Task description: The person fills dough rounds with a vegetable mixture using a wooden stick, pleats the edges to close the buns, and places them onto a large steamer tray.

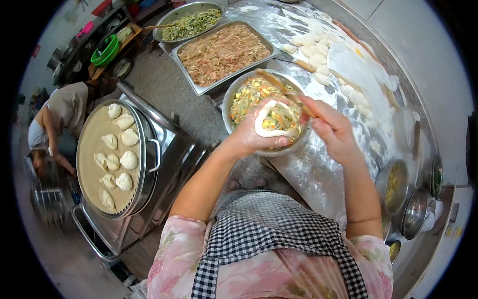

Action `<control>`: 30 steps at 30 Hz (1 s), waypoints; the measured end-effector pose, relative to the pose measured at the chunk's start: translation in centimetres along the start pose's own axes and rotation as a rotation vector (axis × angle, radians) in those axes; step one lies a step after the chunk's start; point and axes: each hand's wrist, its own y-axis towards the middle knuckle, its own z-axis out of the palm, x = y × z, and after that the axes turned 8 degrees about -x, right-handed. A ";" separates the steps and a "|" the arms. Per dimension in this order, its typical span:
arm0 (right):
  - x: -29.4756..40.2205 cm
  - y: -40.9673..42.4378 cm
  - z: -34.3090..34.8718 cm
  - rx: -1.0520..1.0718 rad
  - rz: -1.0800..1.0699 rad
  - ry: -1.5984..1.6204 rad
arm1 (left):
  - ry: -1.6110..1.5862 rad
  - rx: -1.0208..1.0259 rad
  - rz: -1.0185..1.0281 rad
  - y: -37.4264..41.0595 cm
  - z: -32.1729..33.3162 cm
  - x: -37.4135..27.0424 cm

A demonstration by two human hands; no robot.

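Cupped in my left hand [248, 132] is a round dough wrapper [260, 125], its rim raised around a mound of noodle, egg and carrot filling [278, 117]. My right hand [332, 129] grips a wooden spatula [278, 83] whose blade slants up to the left, over the far rim of a metal bowl [228, 101]. Both hands are above this bowl, which holds more of the same filling. Just beyond it stands a rectangular steel tray [239, 59] full of minced meat filling. Part of the bowl is hidden behind my hands.
On my left, a round steamer tray [93, 149] with several filled buns stands on a metal cart [112, 231]. A co-worker [67, 112] bends beyond it. Dough pieces [317, 59] and a rolling pin [354, 37] lie on the floured table [325, 116]. Metal bowls [396, 187] stand at right.
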 end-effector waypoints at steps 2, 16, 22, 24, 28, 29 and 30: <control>-0.4 -0.6 -1.5 0.031 0.000 -0.126 | -0.059 -0.001 0.057 0.1 -0.7 0.1; -6.3 -0.6 0.7 0.301 -0.067 -0.663 | -0.097 -0.092 -0.129 0.6 -6.2 2.9; -10.1 -1.6 3.0 -0.039 -0.219 -0.676 | -0.345 -0.260 -0.118 -1.0 -8.5 5.8; -9.3 -2.0 6.0 -0.023 0.170 -0.217 | -0.418 -0.246 -0.074 -1.4 -6.7 4.9; -5.9 -1.6 10.6 -0.157 0.566 0.528 | -0.527 -0.233 0.017 -2.0 -4.8 4.1; -5.6 -1.5 10.9 -0.200 0.559 0.608 | -0.538 -0.233 0.031 -2.2 -4.5 3.9; -5.3 -1.4 10.8 -0.177 0.510 0.487 | -0.549 -0.234 0.044 -2.4 -4.3 3.6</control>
